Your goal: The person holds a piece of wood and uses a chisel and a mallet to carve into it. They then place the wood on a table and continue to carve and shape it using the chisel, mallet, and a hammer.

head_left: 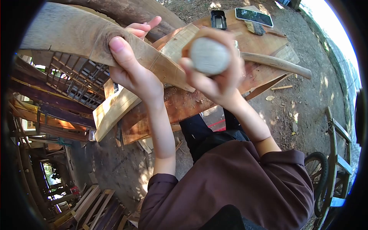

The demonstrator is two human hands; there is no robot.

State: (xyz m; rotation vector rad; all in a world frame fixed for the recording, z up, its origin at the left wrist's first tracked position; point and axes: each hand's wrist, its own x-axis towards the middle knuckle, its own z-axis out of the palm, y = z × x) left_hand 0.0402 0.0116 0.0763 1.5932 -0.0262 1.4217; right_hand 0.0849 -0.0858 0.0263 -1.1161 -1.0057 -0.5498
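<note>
My left hand (pixel 134 73) is wrapped around a curved wooden piece (pixel 73 32), thumb pressed on its near side by a dark knot. The piece runs from the upper left to a narrow end near my right hand. Pencil-like lines cross its side. Blurred by motion, my right hand (pixel 226 78) grips a round-ended wooden cylinder (pixel 209 56), its pale end facing me; the rest of it is hidden. Just behind that hand, a wooden tool handle (pixel 278 63) lies over the wooden bench (pixel 184 101), its head mostly hidden.
On the bench's far end are a phone (pixel 253 17), a brush (pixel 256 28) and a small black box-like object (pixel 218 20). A thick board (pixel 115 111) slants off the left side. Stacked timber (pixel 92 207) stands lower left, a wheeled cart (pixel 326 172) at right.
</note>
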